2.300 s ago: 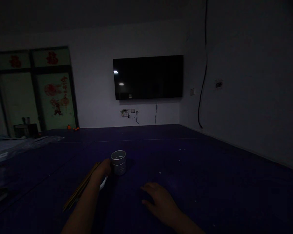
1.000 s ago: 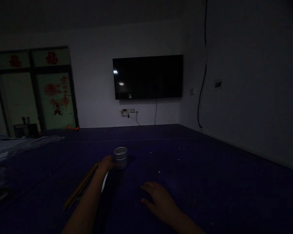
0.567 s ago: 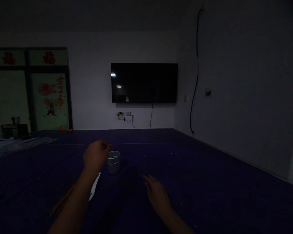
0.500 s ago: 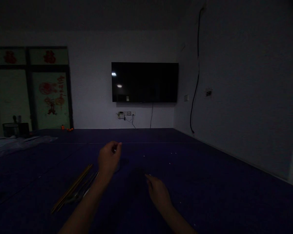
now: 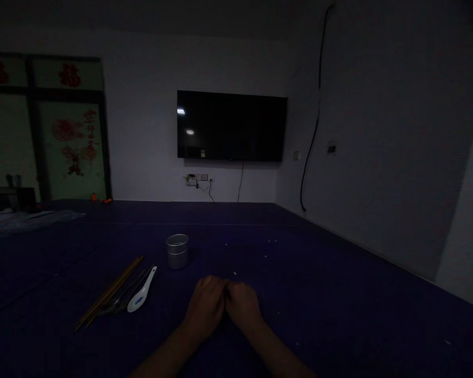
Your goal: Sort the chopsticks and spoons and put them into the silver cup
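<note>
My left hand [image 5: 205, 307] and my right hand [image 5: 243, 306] are together low in the middle of the view, knuckles up and fingers curled closed. Their fingertips meet or nearly meet; anything inside them is hidden. Ahead and to the left of them a grey metal cup [image 5: 177, 257] stands upright. Beside my left hand lies a white soup spoon [image 5: 142, 292] with a blue mark in its bowl. Dark metal cutlery [image 5: 120, 300] and wooden chopsticks [image 5: 112, 289] lie to the left of the spoon.
Small white scraps, one a white bit [image 5: 235, 273], dot the dark blue surface [image 5: 339, 304]. Clear plastic sheeting [image 5: 35, 223] lies at the far left, small orange things [image 5: 106, 201] at the back edge. A television [image 5: 232, 126] hangs on the wall; a black cable [image 5: 309, 163] runs down nearby.
My left hand has come down and back from in front of the cup, which now shows fully along with the soup spoon. The right hand has moved slightly left and meets it. The view has tilted slightly.
</note>
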`<state>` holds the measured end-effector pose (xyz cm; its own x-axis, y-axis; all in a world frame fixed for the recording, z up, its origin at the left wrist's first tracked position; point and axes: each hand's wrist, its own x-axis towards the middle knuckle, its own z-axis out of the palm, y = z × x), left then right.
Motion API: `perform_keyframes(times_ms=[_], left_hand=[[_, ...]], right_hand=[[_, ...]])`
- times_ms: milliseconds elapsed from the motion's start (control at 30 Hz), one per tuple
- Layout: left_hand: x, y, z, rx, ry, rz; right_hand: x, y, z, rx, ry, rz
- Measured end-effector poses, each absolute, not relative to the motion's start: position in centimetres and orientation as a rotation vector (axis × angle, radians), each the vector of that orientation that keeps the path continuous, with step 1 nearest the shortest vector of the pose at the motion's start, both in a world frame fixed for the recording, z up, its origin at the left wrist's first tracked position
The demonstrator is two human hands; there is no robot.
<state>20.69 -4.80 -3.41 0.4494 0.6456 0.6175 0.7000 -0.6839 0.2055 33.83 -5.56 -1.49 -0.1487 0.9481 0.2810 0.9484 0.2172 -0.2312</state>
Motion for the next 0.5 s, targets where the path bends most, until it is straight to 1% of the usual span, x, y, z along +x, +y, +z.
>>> perform_keyframes(times_ms=[300,500], left_hand=[[20.21,-4.25,-3.41,-2.638,-1.190,-0.953],[20.14,-4.24,-3.35,-2.552,-1.127,-0.889]], right_hand=[[33.99,-5.43,-1.91,-1.762,-2.110,-0.026],[34.02,-5.16,-2.11,-1.777,-2.114,-0.021]])
